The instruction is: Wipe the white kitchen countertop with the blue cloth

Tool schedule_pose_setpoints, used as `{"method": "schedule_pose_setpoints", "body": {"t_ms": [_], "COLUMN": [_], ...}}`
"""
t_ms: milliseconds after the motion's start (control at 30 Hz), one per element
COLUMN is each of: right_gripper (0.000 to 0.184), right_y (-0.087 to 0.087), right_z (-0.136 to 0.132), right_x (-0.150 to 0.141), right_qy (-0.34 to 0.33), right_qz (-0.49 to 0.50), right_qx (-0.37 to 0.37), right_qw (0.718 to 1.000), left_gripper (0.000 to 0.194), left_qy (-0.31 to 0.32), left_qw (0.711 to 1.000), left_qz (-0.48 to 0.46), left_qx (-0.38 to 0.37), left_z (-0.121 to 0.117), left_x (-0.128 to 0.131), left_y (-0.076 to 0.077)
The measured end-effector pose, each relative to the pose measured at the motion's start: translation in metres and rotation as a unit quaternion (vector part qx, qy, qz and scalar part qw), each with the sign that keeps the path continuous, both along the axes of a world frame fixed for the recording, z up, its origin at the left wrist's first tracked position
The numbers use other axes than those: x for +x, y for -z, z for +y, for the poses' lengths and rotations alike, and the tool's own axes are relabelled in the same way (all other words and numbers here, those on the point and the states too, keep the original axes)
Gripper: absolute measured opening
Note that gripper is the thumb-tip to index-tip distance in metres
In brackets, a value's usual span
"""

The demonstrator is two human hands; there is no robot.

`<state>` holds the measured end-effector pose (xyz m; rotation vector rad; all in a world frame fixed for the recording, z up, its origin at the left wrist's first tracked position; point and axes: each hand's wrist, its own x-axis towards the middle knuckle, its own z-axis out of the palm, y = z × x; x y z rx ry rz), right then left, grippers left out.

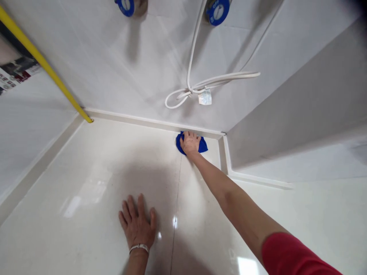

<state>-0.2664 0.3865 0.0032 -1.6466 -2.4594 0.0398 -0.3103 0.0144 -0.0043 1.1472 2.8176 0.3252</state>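
A glossy, pale surface point(86, 164), crossed by a thin seam point(177, 194), meets a light wall point(100, 49) along a low raised border point(137, 121). A yellow pipe point(46, 63) slants down to the left corner of this border. The right hand point(191, 143), at the end of an outstretched arm with a red sleeve point(292, 254), lies palm down on a blue cloth point(203, 145), close to the border and near the right corner. Its fingers are slightly apart and bent over the cloth, an arrangement that probably spreads pressure through the fabric; whether they pinch a fold cannot be told. The left hand point(139, 229), wearing a bracelet point(139, 247), rests on the surface well apart from the cloth. Its fingers are spread and hold nothing, most likely to brace the body during the long reach. Above, a white cable point(226, 79) is tied in loops beside a small tag point(205, 97), presumably to gather its slack off the surface. Two blue valve handles, one left point(126, 5) and one right point(218, 12), project higher up.
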Motion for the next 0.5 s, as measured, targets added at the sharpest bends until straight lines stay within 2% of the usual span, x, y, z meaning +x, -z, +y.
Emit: {"method": "schedule_pose_setpoints", "body": {"t_ms": [100, 233, 367, 500], "right_gripper": [0.032, 0.032, 0.032, 0.031], "right_y": [0.000, -0.001, -0.006, -0.014], "right_z": [0.006, -0.006, -0.033, -0.072], "right_x": [-0.001, 0.004, 0.018, 0.037], "right_qy": [0.000, -0.009, -0.039, -0.093], "right_qz": [-0.006, -0.016, -0.046, -0.078], "right_qx": [0.003, 0.003, -0.005, -0.026], "right_qw": [1.000, 1.000, 0.998, 0.992], "left_gripper": [0.063, 0.064, 0.063, 0.062], "left_qy": [-0.002, -0.006, -0.005, 0.001], "left_qw": [1.000, 0.999, 0.999, 1.000], "left_qz": [-0.001, -0.011, -0.010, 0.012], "left_qx": [-0.009, -0.033, -0.034, -0.007], "left_z": [0.000, 0.001, 0.001, 0.002], "left_x": [-0.001, -0.001, -0.002, -0.001], "left_y": [0.000, -0.002, -0.005, -0.004]}}
